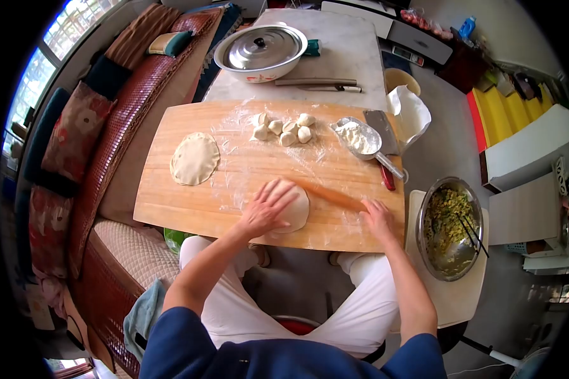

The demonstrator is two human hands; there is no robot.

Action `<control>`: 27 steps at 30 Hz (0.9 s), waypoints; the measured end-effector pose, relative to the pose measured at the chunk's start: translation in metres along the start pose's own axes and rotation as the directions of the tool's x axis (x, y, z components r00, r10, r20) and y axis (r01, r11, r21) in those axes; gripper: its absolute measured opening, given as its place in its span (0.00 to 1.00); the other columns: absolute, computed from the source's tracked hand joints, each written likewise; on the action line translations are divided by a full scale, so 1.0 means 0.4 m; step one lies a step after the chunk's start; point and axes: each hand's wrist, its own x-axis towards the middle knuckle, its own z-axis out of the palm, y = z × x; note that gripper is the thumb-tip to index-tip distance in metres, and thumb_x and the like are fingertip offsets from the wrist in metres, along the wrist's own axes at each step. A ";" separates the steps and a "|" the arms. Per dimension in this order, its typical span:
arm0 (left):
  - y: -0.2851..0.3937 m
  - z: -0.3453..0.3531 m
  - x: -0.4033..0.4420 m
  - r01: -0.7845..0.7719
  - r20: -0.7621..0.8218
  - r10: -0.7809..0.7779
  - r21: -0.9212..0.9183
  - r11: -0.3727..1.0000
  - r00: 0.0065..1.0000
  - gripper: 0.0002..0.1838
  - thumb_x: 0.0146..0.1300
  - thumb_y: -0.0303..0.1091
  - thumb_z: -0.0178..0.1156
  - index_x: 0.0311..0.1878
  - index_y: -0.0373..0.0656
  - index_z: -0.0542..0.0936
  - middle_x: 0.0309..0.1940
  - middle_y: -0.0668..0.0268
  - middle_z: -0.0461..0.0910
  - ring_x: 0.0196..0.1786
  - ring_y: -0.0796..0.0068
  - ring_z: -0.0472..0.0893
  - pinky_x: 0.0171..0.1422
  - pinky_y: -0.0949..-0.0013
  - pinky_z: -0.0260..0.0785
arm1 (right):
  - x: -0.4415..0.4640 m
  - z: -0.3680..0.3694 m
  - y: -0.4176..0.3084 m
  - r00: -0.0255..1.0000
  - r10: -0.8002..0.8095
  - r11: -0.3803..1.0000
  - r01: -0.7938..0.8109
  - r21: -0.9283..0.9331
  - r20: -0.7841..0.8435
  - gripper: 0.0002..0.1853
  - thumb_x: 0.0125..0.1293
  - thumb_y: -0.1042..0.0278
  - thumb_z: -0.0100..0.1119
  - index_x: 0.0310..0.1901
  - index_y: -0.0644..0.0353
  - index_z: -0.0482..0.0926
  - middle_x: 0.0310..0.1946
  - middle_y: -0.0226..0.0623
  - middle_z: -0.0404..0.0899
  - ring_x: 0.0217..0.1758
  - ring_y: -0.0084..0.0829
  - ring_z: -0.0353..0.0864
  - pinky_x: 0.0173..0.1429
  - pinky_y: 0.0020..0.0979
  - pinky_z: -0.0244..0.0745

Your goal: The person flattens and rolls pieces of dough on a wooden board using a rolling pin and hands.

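Note:
My left hand (pixel 267 210) lies with its fingers spread on a flat round of dough (pixel 299 213) near the front of the floured wooden board (pixel 246 164). In my right hand (pixel 379 221) is the near end of a wooden rolling pin (pixel 329 195), which slants across the board with its far end at the dough's upper edge. A finished-looking round flat wrapper or filled dough disc (pixel 195 158) rests on the left side. Several small dough balls (pixel 287 138) sit clustered toward the back.
A metal scoop of flour (pixel 358 137) and a cleaver (pixel 382 129) lie at the board's right. Beyond stands a lidded basin (pixel 260 52) beside a knife (pixel 329 87). At far right, a steel bowl (pixel 450 228) holds chopped filling and chopsticks. A sofa (pixel 117 126) runs along the left.

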 end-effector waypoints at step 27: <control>-0.058 0.062 0.005 0.400 -0.014 -0.400 0.029 0.916 0.917 0.50 0.62 0.63 0.61 0.80 0.48 0.55 0.82 0.61 0.49 0.83 0.47 0.48 0.82 0.42 0.46 | 0.184 0.071 -0.128 0.972 -0.227 0.947 0.234 -0.222 0.056 0.26 0.58 0.64 0.71 0.60 0.45 0.80 0.64 0.31 0.73 0.71 0.39 0.67 0.75 0.50 0.58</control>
